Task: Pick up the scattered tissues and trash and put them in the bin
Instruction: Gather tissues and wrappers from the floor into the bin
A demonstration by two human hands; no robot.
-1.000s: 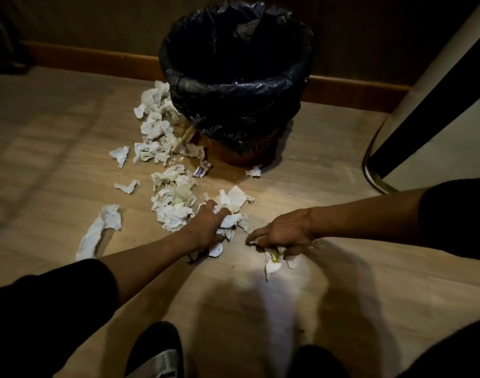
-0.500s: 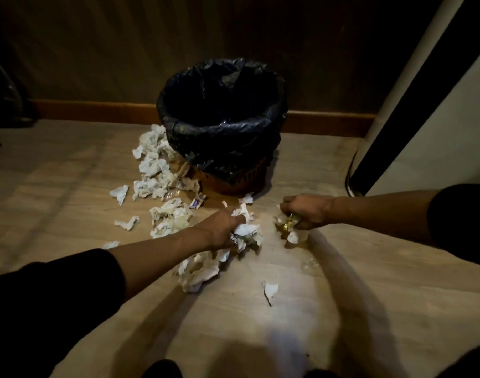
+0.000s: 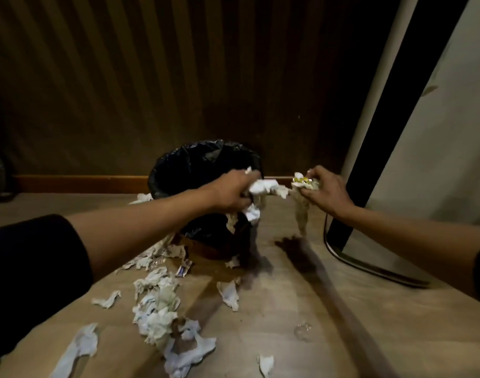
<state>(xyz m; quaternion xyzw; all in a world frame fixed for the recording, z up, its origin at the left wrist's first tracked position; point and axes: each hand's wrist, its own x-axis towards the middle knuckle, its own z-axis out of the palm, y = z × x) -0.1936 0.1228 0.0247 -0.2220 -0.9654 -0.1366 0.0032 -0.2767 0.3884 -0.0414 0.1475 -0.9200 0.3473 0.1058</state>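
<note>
Up at the bin's rim, the left hand [image 3: 233, 190] is squeezed shut around a bunch of white tissues [image 3: 263, 188], and some of them hang down below the fist. Just beside it, the right hand [image 3: 324, 190] is closed on more trash [image 3: 301, 184], a crumpled bit with yellow on it and a long tissue dangling under it. Both hands are lifted off the floor, right by the black bin [image 3: 203, 170], so this looks like the carry-and-drop step. Next, both hands need to get over the open top of the bin and let go, so nothing falls outside. Lots of tissues on the floor [image 3: 157, 304] are left to pick up, plus a small wrapper [image 3: 183, 268] near the bin's bottom. The room is dark, so the inside of the bin cannot be seen. What the yellow thing is stays hard to tell. Something clear and round [image 3: 303, 331] sits on the floor [image 3: 369, 309] too, but it is too faint to name.
</note>
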